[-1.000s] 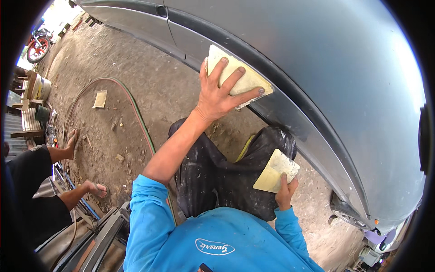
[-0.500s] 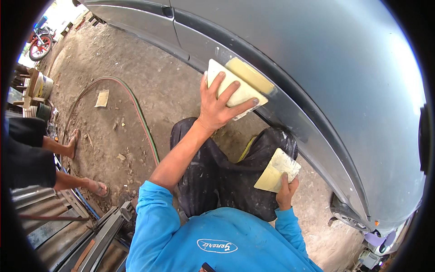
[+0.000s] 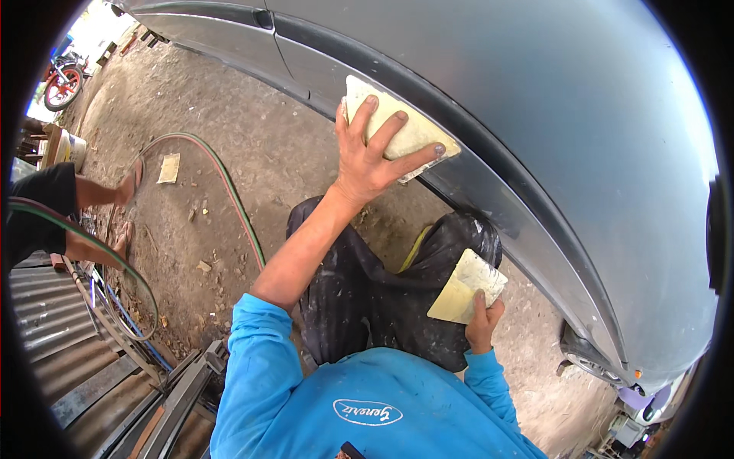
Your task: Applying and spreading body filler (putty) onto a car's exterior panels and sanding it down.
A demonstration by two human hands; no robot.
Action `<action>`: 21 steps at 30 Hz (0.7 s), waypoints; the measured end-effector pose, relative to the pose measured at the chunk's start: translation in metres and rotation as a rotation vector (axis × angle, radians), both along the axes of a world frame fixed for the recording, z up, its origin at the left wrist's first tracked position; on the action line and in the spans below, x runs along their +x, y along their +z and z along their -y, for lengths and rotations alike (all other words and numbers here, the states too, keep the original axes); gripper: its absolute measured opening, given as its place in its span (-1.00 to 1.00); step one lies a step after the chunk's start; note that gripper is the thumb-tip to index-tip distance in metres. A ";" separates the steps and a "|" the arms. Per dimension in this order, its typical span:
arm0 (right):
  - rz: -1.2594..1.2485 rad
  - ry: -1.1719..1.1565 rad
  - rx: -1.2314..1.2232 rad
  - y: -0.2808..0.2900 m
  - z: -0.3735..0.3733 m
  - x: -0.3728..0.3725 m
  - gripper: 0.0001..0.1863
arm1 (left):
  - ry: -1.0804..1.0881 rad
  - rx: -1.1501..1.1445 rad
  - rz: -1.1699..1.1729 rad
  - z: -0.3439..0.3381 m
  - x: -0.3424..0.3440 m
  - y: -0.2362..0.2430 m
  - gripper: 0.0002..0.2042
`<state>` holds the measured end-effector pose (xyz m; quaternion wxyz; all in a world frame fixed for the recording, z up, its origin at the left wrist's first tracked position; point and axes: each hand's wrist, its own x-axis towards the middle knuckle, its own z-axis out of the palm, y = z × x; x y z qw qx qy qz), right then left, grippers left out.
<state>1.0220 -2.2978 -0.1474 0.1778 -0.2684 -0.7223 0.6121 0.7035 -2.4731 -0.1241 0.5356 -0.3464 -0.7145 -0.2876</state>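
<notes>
My left hand (image 3: 365,164) presses a flat pale-yellow putty spreader (image 3: 405,126) against the lower door panel of a grey car (image 3: 497,84), just below the dark trim strip. Its fingers are spread over the back of the spreader, which hides the panel behind it. Down by my right knee, my right hand (image 3: 484,323) grips a second flat plate (image 3: 466,287), smeared with pale-yellow putty, by its lower corner between thumb and fingers. This plate is held in front of my dark, stained trousers (image 3: 375,283), apart from the car.
A green-and-red hose (image 3: 229,187) loops across the dirt floor, near a small yellowish sheet (image 3: 169,168). At left stands another person, legs (image 3: 99,193) visible, beside corrugated metal sheets (image 3: 53,306) and metal bars (image 3: 176,405). A motorcycle (image 3: 63,84) is far left.
My left hand has moved the spreader up over the yellow putty patch, now covered. My right hand stays almost still. The other person has stepped, and the hose is lifted near them.
</notes>
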 end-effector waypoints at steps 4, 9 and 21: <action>0.008 -0.005 -0.018 -0.001 -0.002 0.001 -0.69 | -0.013 0.003 -0.003 -0.004 -0.003 -0.018 -0.62; 0.001 -0.019 -0.021 -0.001 0.001 -0.001 -0.68 | -0.035 0.007 0.036 -0.005 -0.002 -0.056 -0.63; -0.004 0.037 0.009 0.002 0.001 0.000 -0.63 | -0.038 -0.040 0.073 0.015 0.021 -0.013 -0.62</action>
